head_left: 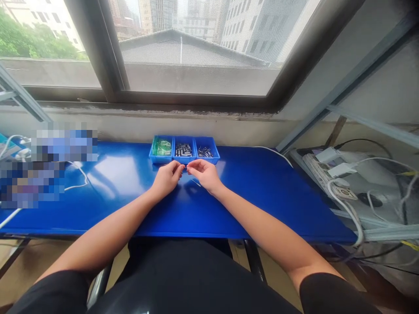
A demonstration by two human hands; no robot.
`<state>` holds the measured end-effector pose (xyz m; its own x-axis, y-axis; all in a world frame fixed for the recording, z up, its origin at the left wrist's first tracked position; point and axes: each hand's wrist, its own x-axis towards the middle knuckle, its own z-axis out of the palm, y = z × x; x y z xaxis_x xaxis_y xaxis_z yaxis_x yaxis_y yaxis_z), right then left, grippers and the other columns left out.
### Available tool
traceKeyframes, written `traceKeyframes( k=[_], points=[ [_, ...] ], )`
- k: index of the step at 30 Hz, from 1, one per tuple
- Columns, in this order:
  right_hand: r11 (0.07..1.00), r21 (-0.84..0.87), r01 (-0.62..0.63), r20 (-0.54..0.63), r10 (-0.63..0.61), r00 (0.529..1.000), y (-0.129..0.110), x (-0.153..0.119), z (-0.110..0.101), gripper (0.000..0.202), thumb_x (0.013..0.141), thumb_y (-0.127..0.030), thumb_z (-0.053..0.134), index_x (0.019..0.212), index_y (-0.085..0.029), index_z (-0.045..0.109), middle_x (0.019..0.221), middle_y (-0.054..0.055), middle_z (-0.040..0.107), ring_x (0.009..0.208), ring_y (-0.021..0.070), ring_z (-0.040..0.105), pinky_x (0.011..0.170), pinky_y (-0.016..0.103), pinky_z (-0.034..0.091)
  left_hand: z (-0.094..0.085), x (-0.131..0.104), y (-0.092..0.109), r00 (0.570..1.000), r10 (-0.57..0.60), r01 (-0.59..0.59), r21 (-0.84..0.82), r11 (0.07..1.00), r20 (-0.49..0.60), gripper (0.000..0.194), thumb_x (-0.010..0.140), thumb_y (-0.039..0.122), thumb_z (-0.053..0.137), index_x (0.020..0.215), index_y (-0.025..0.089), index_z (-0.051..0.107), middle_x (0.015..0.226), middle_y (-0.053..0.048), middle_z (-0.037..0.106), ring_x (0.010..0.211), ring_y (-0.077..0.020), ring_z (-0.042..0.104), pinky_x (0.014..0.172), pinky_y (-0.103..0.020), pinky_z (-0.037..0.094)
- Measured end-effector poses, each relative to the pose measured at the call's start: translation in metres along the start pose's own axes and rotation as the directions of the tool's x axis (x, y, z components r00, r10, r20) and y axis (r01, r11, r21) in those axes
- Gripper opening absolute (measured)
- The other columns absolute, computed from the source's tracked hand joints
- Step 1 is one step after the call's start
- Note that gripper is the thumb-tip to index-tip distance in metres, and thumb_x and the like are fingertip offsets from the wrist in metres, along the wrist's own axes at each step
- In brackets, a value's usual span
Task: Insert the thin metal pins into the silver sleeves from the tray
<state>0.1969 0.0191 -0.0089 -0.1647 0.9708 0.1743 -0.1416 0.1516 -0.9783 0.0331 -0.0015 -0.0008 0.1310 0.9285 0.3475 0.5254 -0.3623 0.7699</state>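
My left hand [167, 178] and my right hand [207, 174] meet fingertip to fingertip above the blue table [131, 209]. Both are closed in a pinch; whatever lies between the fingertips is too small to name. Just beyond them is a blue tray of three compartments [185, 163]. Its left compartment contains a green plastic bag [162, 146] with small pale pieces. Short dark and silvery cylinders [183, 150] fill the middle one, and thin metallic pins [205, 152] lie in the right one. A thin light sliver [195, 182] shows below my right fingers; its kind is unclear.
White cables [78, 172] and blurred-out items [65, 146] occupy the table's left end. To the right, a metal frame [353, 74] stands beside a power strip [340, 185] with chargers and cables. Behind the table are a low wall and a window [196, 56].
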Motion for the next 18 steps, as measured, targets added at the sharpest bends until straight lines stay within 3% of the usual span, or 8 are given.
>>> traceKeyframes(
  k=[9,18],
  points=[
    [0.998,-0.048,0.033,0.031,-0.032,0.999,0.0041,-0.0008,0.0008,0.033,0.063,-0.043,0.078,0.082,-0.018,0.066,0.083,0.006,0.071,0.080,0.0205,0.068,0.081,0.040,0.055,-0.0009,0.0002,0.0029,1.000,-0.009,0.011,0.069,0.998,-0.030,0.040,0.092,0.048,0.043,0.068,0.018,0.055,0.054,0.002,0.059,0.051,-0.0114,0.053,0.054,-0.023,0.039],
    [0.998,-0.052,-0.029,-0.014,0.028,0.999,0.0029,0.0010,0.0000,0.040,0.062,-0.049,0.077,0.085,-0.017,0.070,0.077,0.005,0.072,0.070,0.0180,0.066,0.073,0.036,0.054,0.0012,-0.0010,0.0016,1.000,0.006,-0.006,0.003,1.000,0.018,0.025,0.090,0.042,0.049,0.093,0.019,0.059,0.062,0.001,0.062,0.053,-0.0122,0.058,0.055,-0.023,0.044]
  ],
)
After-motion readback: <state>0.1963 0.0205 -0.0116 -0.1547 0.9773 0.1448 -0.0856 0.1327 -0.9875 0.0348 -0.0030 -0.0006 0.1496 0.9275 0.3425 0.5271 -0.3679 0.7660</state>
